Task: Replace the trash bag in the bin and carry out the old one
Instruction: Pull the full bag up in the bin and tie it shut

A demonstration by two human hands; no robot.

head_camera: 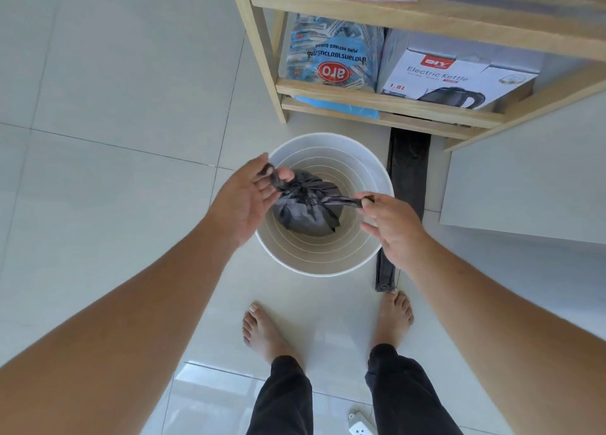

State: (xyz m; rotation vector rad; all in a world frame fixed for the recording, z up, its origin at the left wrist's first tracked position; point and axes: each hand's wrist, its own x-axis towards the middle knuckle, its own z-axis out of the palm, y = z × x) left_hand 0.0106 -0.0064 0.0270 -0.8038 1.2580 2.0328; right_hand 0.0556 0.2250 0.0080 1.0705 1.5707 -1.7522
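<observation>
Two hands: both work above the round white plastic bin (323, 264), each pinching one twisted end of the crinkled black plastic trash bag (306, 210).
Bag: gathered at the top into a bunched neck, its bulk low inside the ribbed bin.
Left hand (244, 201): thumb and fingertips clamped on the left tail, remaining fingers loosely spread.
Right hand (392, 226): thumb and forefinger closed on the right tail.
Floor: glossy pale tiles (114, 106); a flat folded black bag (405, 185) lies just right of the bin.
Shelf: light wooden rack (377, 98) behind.
</observation>
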